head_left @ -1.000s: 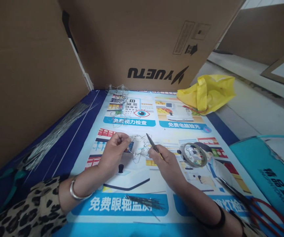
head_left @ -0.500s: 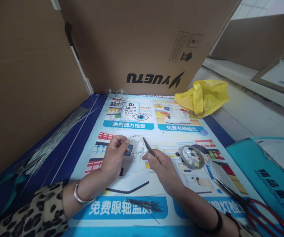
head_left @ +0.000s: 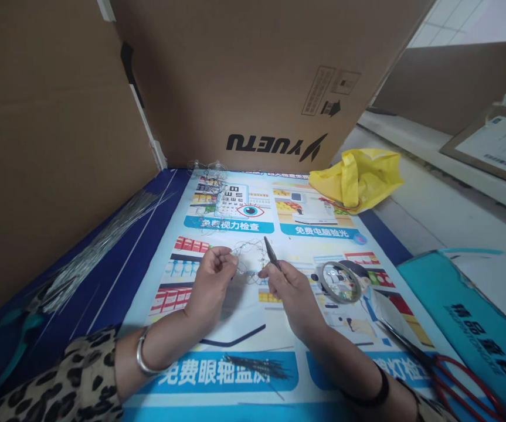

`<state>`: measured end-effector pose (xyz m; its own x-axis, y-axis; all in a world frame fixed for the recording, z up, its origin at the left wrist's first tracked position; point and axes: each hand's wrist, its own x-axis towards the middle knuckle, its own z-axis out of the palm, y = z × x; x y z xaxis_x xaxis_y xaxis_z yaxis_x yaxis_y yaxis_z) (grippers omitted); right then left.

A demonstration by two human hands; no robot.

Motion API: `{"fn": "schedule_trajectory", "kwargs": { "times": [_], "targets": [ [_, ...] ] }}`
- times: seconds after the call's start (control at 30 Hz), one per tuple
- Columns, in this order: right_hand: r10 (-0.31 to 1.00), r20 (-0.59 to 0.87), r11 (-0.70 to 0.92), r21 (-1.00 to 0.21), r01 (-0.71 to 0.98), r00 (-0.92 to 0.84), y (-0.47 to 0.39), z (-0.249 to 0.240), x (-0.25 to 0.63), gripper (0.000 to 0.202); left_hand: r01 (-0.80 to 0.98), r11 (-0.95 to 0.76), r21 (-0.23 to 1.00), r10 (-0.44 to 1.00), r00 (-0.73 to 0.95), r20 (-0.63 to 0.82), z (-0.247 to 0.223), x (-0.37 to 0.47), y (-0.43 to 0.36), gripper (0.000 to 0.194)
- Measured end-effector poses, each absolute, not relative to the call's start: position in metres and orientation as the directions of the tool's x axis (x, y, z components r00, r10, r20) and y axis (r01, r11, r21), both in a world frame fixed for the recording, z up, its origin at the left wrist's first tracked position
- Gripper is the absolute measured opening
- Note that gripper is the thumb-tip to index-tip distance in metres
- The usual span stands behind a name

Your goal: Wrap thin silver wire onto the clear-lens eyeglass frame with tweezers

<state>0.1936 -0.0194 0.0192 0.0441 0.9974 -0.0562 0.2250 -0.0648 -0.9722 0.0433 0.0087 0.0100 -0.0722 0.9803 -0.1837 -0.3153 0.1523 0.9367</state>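
Between my hands hangs a loop of thin twisted wire with small clear beads (head_left: 253, 278). My left hand (head_left: 213, 281) pinches the left side of this wire loop. My right hand (head_left: 290, 293) is closed around dark pointed tweezers (head_left: 271, 251), their tips up and away from me, and its thumb and forefinger are close to the loop's right side. Whether those fingers also touch the wire I cannot tell. A bundle of short dark wires (head_left: 259, 367) lies on the printed sheet in front of me. Right of my right hand sits a round clear dish (head_left: 340, 282) with small beads.
Long silvery wires (head_left: 98, 252) and green-handled pliers (head_left: 28, 322) lie at left. Red-handled scissors (head_left: 446, 375) and a teal box (head_left: 468, 316) are at right. A yellow bag (head_left: 356, 179) lies at the back, before a tall cardboard wall (head_left: 253, 76). More beaded wire (head_left: 211, 176) sits back left.
Both hands have shifted slightly to the right with the wire loop. The tweezers have turned to a steeper angle in my right hand. The view has moved a little.
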Motion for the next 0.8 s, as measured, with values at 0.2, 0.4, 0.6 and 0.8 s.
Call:
{"fn": "schedule_trajectory", "kwargs": {
  "times": [0.2,0.4,0.6,0.8],
  "targets": [
    [0.999,-0.036,-0.042,-0.959,0.280,0.025,-0.012,0.022,0.206,0.033,-0.268,0.178,0.947,0.984,0.047,-0.172,0.012,0.041,0.004,0.028],
    [0.998,-0.044,-0.028,-0.955,0.296,-0.048,-0.002,0.020,0.220,0.031,-0.159,0.226,0.961,0.961,0.196,-0.194,0.017,0.038,0.002,0.013],
    [0.989,-0.090,-0.048,-0.947,0.317,-0.120,0.001,0.017,0.235,0.031,0.068,0.235,0.970,0.890,0.386,-0.243,0.017,0.033,0.004,0.012],
    [0.989,-0.062,0.002,-0.897,0.441,-0.130,0.001,0.023,0.241,0.031,0.224,0.156,0.962,0.873,0.425,-0.240,0.020,0.027,0.007,0.008]
  ]
}}
